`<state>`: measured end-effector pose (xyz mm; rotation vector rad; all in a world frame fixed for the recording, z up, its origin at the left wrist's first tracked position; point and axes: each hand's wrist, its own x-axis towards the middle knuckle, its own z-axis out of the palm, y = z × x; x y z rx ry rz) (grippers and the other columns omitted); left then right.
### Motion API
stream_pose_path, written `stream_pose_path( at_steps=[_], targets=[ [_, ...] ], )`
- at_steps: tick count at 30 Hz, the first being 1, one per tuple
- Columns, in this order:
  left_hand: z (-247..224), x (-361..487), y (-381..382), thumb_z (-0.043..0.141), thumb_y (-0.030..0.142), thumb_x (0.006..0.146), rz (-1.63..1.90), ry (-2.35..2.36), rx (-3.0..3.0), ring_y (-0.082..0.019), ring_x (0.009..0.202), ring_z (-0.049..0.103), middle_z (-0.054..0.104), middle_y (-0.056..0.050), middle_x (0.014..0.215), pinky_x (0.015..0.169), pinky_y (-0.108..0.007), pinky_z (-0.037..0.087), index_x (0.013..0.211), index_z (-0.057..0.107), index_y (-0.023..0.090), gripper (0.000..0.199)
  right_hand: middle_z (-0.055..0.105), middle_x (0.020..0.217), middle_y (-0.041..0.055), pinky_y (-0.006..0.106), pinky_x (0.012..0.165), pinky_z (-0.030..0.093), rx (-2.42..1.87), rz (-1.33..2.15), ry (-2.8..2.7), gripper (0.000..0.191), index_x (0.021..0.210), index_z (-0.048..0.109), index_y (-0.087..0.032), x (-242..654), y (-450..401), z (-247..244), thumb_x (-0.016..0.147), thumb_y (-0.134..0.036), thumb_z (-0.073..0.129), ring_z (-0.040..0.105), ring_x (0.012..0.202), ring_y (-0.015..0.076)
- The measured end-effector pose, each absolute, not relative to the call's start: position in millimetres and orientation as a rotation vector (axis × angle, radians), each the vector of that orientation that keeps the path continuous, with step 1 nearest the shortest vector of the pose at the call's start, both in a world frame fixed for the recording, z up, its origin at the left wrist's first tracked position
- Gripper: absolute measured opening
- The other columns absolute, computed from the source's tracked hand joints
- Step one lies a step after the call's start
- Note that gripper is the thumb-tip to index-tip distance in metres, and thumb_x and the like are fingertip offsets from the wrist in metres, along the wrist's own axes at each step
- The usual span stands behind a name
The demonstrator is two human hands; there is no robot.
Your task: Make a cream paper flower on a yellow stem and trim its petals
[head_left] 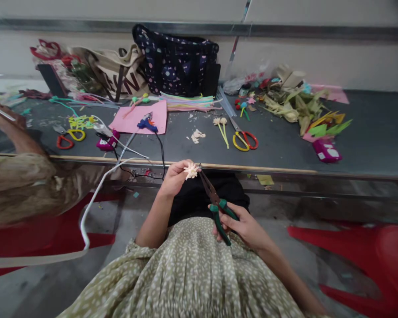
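Note:
My left hand [174, 177] pinches a small cream flower [191, 171] in front of the table's edge. Green-handled long-nose pliers [213, 196] are gripped in my right hand [239, 224], their tips beside the flower's right side. Whether the tips touch the flower cannot be made out. Beyond my hands, a small heap of pale pieces [197, 136] lies on the dark table [278, 150]. Two similar cream flowers on green stems [223, 130] lie right of the heap, next to scissors with red and yellow handles [245, 139].
A blue glue gun [147, 123] rests on pink paper [126, 119]. Bags [179, 66] stand behind bundled coloured stems [189, 102]. Dried husks [295, 104] lie at right. Another person's arm [16, 130] is at far left. A white cable [96, 198] hangs across the left side.

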<state>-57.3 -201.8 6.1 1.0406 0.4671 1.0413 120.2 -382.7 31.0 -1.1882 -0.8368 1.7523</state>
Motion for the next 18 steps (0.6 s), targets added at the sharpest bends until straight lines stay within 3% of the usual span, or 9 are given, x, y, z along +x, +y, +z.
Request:
stream_pose_path(
  at_steps=[7,11,18],
  targets=[
    [4.5,-58.0,-201.7,0.083,0.028,0.070,1.043,0.390,1.083,-0.017,0.075,0.066,0.065,-0.003,0.077,0.082,-0.035,0.053,0.077,0.074,0.018,0.015,0.055,0.067,-0.0019,0.034,0.057,0.061,-1.106,1.784,-0.792,0.035,0.107,0.066,-0.014,119.2,-383.4,27.1,0.088,-0.043,0.072,0.073,0.068,0.0227],
    [1.1,-58.9,-200.7,0.084,0.028,0.070,1.041,0.392,1.111,-0.018,0.076,0.066,0.065,-0.004,0.077,0.081,-0.035,0.053,0.077,0.074,0.018,0.016,0.053,0.068,-0.0029,0.034,0.057,0.062,-1.089,1.788,-0.800,0.036,0.114,0.066,-0.016,119.6,-384.7,23.2,0.089,-0.041,0.071,0.074,0.072,0.0246],
    [-0.6,-63.5,-199.4,0.081,0.028,0.074,1.029,0.412,1.204,-0.020,0.081,0.067,0.066,-0.006,0.080,0.080,-0.034,0.052,0.080,0.076,0.018,0.013,0.065,0.070,0.0021,0.031,0.058,0.059,-1.206,1.752,-0.874,0.048,0.124,0.063,-0.014,119.1,-384.2,31.1,0.090,-0.047,0.068,0.069,0.063,0.0188]
  ],
)
